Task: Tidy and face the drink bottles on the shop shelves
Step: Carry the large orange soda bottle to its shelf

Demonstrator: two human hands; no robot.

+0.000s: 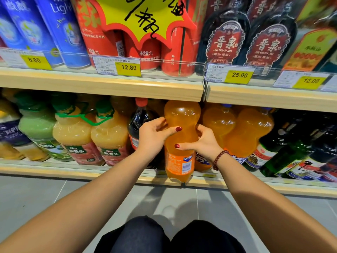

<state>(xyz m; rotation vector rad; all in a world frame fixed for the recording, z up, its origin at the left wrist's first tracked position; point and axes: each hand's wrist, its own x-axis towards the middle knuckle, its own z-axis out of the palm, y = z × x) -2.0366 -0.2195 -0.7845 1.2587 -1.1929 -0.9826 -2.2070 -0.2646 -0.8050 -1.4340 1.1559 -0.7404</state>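
Note:
A big orange Fanta bottle (181, 137) hangs in front of the lower shelf edge (113, 177), its base just past the lip and its top hidden under the upper shelf. My left hand (155, 136) grips its waist from the left. My right hand (202, 141) grips it from the right, thumb across the front. Its label shows mostly small print, with the logo turned off to the right. Two more orange soda bottles (244, 132) stand to the right. A dark cola bottle (139, 117) with a red cap stands just left, behind my left hand.
Juice jugs with green caps (109, 132) fill the lower shelf to the left; green and dark glass bottles (284, 152) lie to the right. The upper shelf (102, 86) carries blue and red cans, dark liquor bottles and yellow price tags. Grey floor and my knees (167, 236) are below.

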